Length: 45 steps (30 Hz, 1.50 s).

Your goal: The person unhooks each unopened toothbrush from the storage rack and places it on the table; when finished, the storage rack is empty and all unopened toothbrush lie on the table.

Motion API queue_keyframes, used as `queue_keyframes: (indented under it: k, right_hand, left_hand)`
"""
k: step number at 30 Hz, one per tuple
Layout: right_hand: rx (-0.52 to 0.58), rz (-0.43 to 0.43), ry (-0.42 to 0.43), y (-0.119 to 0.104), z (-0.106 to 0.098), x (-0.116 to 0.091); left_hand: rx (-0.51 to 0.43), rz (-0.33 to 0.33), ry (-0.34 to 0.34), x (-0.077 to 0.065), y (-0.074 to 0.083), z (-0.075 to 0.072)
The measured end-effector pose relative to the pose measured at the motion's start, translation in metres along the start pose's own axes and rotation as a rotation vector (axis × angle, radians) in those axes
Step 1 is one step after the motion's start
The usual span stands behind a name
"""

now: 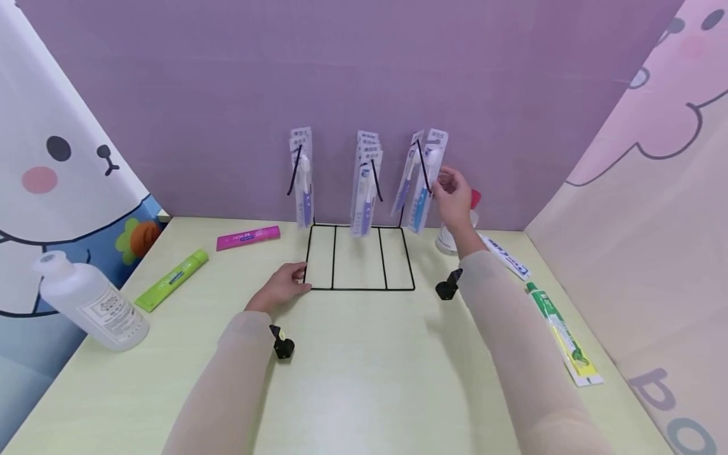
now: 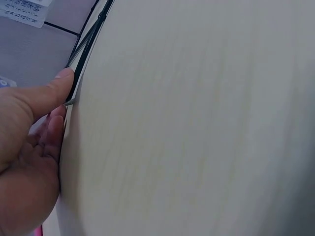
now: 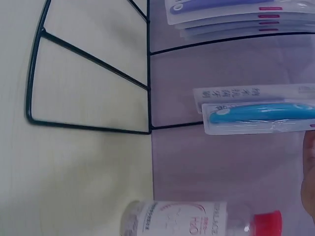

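Note:
A black wire display rack (image 1: 358,289) stands on the table with packaged toothbrushes hanging from its three hooks. My left hand (image 1: 281,288) grips its base at the front left corner; in the left wrist view the thumb (image 2: 58,91) lies against the wire and the fingers are behind it. My right hand (image 1: 453,197) pinches the edge of a blue toothbrush in a clear pack (image 1: 422,201) at the right hook. Behind that pack hangs a purple toothbrush pack (image 1: 405,180). In the right wrist view the blue toothbrush (image 3: 261,113) shows, with only a bit of the hand at the edge.
Several purple toothbrush packs (image 1: 364,196) hang on the middle hook, others (image 1: 304,189) on the left. Pink (image 1: 248,237) and green (image 1: 172,280) tubes and a white pump bottle (image 1: 93,303) are at left. A red-capped bottle (image 3: 182,219) and toothpaste tubes (image 1: 560,332) are at right.

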State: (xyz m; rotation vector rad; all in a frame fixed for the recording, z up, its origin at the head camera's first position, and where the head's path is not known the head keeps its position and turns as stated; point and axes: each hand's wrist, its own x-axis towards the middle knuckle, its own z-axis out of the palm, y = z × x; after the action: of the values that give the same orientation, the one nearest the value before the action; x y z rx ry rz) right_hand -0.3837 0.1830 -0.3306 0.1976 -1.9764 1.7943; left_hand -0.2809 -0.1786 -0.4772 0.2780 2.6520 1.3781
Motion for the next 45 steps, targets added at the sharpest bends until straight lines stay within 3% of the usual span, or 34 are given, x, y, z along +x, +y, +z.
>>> queue_keyframes:
  k: [10, 17, 22, 30, 38, 45]
  right_hand:
    - [0.003, 0.129, -0.128, -0.005, -0.065, -0.04]
    - [-0.047, 0.346, -0.291, 0.025, -0.097, -0.071]
    - [-0.07, 0.512, -0.412, 0.053, -0.097, -0.09]
    - [-0.073, 0.681, -0.564, 0.08, -0.086, -0.104]
    - [-0.179, 0.713, -0.627, 0.088, -0.089, -0.106]
    - [-0.293, 0.715, -0.622, 0.086, -0.085, -0.109]
  left_hand:
    - [-0.007, -0.045, -0.023, 0.0, 0.002, 0.001]
    - [0.004, -0.034, -0.026, 0.002, 0.002, -0.001]
    - [0.005, -0.019, -0.031, 0.002, 0.0, -0.002]
    - [-0.013, -0.028, -0.035, 0.003, 0.0, -0.001]
    - [0.007, -0.015, -0.029, 0.006, 0.0, 0.001]
    - [0.016, -0.031, -0.025, 0.006, -0.002, 0.001]
